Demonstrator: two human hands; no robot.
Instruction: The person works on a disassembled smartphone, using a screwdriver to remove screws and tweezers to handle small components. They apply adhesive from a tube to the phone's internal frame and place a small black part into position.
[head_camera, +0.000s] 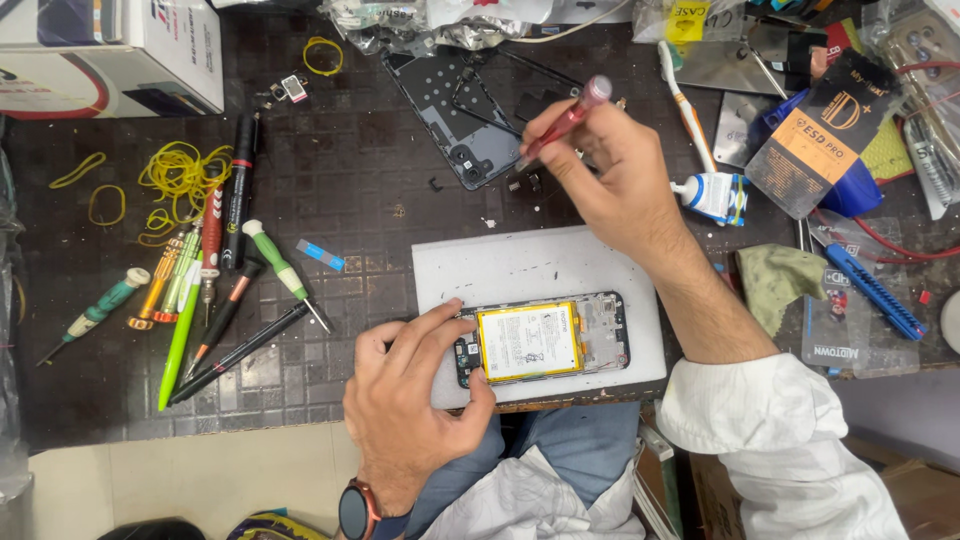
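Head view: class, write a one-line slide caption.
Left hand steadies an opened phone on a white mat; right hand holds a red screwdriver.

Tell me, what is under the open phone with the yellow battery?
The open phone lies on a white mat, which rests on the dark workbench. The left hand grips the phone's left end and hides the mat beneath it. The mat directly under the phone is covered.

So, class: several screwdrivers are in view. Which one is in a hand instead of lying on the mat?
The red-handled screwdriver, held by the right hand above the open phone. The other screwdrivers lie untouched on the left.
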